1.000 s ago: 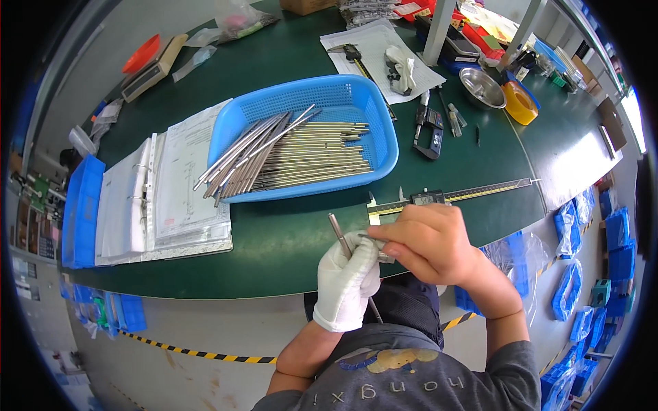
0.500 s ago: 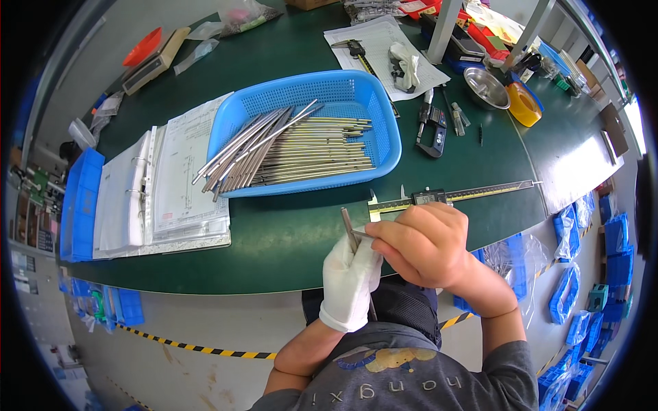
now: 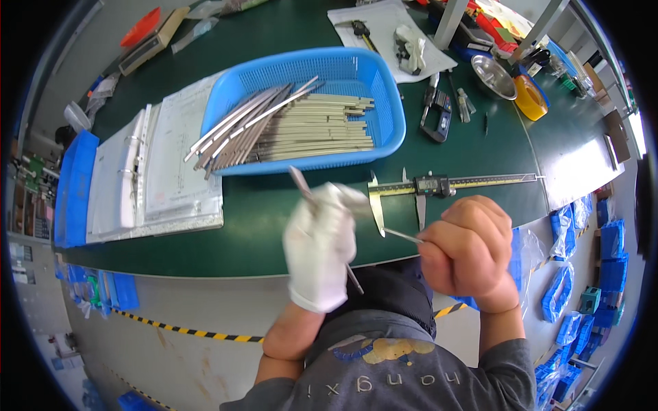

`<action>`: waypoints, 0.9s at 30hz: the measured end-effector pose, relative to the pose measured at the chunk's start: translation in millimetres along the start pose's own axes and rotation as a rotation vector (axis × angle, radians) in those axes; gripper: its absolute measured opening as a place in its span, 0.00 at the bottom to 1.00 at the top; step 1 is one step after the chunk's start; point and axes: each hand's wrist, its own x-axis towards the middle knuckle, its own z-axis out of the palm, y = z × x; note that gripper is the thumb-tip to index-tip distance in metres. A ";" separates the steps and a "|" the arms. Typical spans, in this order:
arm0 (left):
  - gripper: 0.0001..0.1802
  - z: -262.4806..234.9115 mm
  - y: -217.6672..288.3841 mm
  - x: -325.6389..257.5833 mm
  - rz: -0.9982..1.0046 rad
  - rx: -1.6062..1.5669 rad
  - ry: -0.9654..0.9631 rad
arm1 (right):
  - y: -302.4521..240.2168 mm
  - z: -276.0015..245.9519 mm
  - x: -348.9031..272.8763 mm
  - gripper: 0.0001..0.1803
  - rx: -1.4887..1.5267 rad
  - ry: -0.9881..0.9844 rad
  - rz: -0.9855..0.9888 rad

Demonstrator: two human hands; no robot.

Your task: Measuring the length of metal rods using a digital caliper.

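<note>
Both hands have drawn apart: the gloved left hand stays clamped on a metal rod near the digital caliper, the right hand fisted on a thin tool — a slack grip could drop the rod off the green table.

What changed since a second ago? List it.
The right hand pulled away to the right, drawing a thin tool clear of the gloved left hand. The left hand kept its grip on the metal rod. Caliper and blue basket stayed put.
</note>
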 end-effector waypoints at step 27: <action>0.18 -27.2 9.9 20.5 0.305 -0.370 0.015 | -26.2 28.0 -35.1 0.13 0.037 -0.333 0.007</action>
